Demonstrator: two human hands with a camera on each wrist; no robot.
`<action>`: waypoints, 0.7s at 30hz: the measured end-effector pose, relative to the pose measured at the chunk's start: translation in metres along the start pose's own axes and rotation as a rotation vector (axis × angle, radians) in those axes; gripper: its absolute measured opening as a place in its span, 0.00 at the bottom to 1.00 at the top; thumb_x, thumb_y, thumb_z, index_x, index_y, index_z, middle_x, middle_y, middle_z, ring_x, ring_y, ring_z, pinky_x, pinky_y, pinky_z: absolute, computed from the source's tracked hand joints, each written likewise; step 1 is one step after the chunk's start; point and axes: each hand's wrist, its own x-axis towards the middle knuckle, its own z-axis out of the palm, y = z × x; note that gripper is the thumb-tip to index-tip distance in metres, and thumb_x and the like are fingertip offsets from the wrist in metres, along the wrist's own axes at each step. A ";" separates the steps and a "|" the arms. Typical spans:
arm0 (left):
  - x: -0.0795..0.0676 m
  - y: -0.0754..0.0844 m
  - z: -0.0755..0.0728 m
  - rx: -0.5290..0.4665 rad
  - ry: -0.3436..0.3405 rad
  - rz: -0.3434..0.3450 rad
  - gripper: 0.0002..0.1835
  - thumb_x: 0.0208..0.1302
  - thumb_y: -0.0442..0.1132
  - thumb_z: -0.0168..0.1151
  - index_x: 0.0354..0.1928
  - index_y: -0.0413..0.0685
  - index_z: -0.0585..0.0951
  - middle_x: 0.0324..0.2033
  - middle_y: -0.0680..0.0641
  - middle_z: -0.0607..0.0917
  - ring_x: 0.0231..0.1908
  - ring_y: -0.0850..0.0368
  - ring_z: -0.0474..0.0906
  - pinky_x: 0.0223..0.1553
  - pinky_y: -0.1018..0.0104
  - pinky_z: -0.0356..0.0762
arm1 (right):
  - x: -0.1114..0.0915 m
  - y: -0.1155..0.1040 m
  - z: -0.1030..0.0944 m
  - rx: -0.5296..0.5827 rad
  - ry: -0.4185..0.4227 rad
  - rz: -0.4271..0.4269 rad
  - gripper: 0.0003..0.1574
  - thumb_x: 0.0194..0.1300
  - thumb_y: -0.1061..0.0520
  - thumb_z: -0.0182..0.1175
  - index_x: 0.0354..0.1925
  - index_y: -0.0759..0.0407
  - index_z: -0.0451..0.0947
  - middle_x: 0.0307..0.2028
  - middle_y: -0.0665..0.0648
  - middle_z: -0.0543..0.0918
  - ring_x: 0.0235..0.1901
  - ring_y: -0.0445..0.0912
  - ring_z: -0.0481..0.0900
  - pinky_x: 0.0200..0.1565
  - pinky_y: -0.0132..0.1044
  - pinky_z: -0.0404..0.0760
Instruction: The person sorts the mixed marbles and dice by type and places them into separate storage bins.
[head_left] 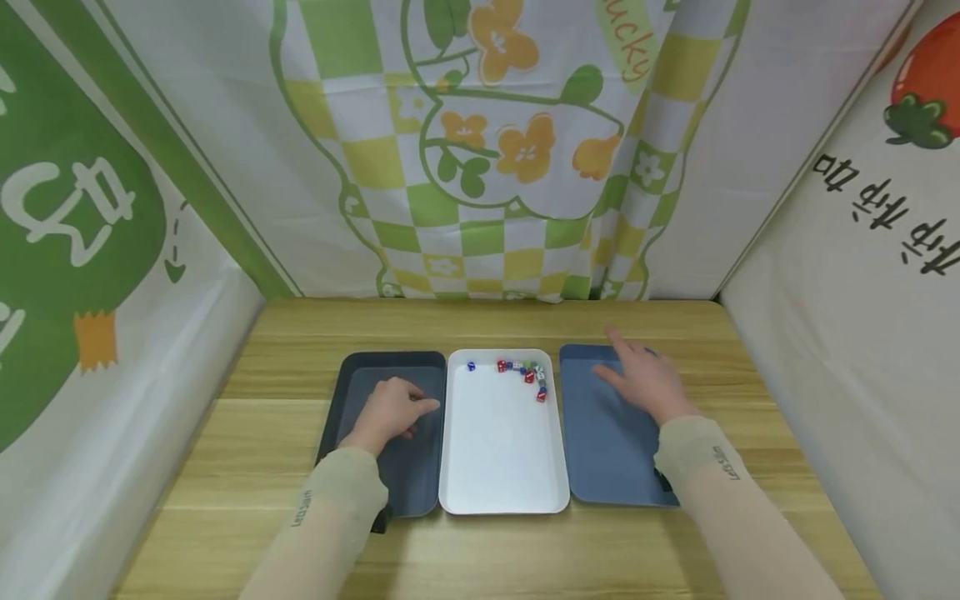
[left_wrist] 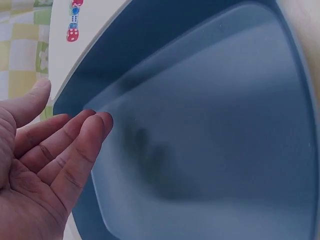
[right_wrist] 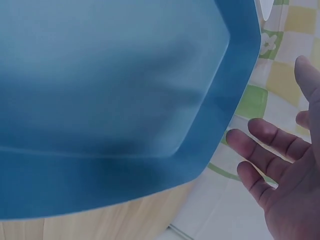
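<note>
My left hand (head_left: 390, 409) hovers over the dark tray (head_left: 420, 492) on the left, its fingers loosely bent with nothing between them. In the left wrist view the thumb stands apart from the relaxed fingers (left_wrist: 82, 150). Over the far part of the blue tray (head_left: 600, 475) on the right is my right hand (head_left: 647, 377), fingers spread and holding nothing. Between them lies a white tray (head_left: 502, 467). Several small red, blue and white dice (head_left: 529, 377) gather in its far right corner, and a single blue die (head_left: 471, 367) sits near its far left corner.
The three trays stand side by side on a wooden table (head_left: 510, 558). A checkered curtain (head_left: 480, 242) hangs behind the table's far edge. Printed cloth walls (head_left: 840, 275) flank both sides.
</note>
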 end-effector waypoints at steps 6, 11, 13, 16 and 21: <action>0.000 -0.001 0.006 -0.052 0.011 -0.029 0.23 0.66 0.46 0.71 0.53 0.33 0.85 0.44 0.36 0.88 0.21 0.56 0.84 0.26 0.61 0.86 | 0.001 -0.006 0.003 0.009 -0.014 -0.015 0.50 0.77 0.37 0.53 0.81 0.57 0.46 0.72 0.72 0.65 0.69 0.69 0.67 0.67 0.74 0.59; 0.000 -0.003 0.011 -0.076 0.014 -0.045 0.22 0.65 0.45 0.72 0.51 0.32 0.85 0.39 0.38 0.89 0.19 0.57 0.84 0.26 0.61 0.86 | 0.003 -0.009 0.007 0.036 -0.025 -0.024 0.49 0.76 0.37 0.54 0.81 0.55 0.49 0.71 0.73 0.66 0.68 0.70 0.67 0.68 0.73 0.60; 0.001 -0.003 0.013 -0.087 0.015 -0.055 0.22 0.64 0.44 0.73 0.50 0.32 0.86 0.37 0.38 0.89 0.19 0.56 0.85 0.25 0.61 0.86 | 0.005 -0.010 0.008 0.044 -0.032 -0.027 0.49 0.76 0.36 0.54 0.81 0.54 0.49 0.71 0.74 0.67 0.68 0.71 0.67 0.68 0.72 0.61; 0.003 -0.004 0.015 -0.111 0.017 -0.076 0.20 0.63 0.43 0.74 0.48 0.32 0.87 0.34 0.40 0.89 0.19 0.55 0.85 0.23 0.62 0.86 | 0.006 -0.011 0.010 0.055 -0.044 -0.029 0.49 0.76 0.35 0.54 0.81 0.53 0.49 0.71 0.75 0.66 0.68 0.71 0.67 0.68 0.71 0.63; 0.006 -0.004 0.019 -0.177 0.010 -0.113 0.20 0.63 0.42 0.74 0.48 0.31 0.86 0.31 0.40 0.88 0.21 0.54 0.86 0.22 0.62 0.86 | 0.009 -0.014 0.014 0.065 -0.063 -0.031 0.46 0.76 0.36 0.55 0.81 0.51 0.52 0.71 0.76 0.66 0.67 0.72 0.67 0.66 0.70 0.67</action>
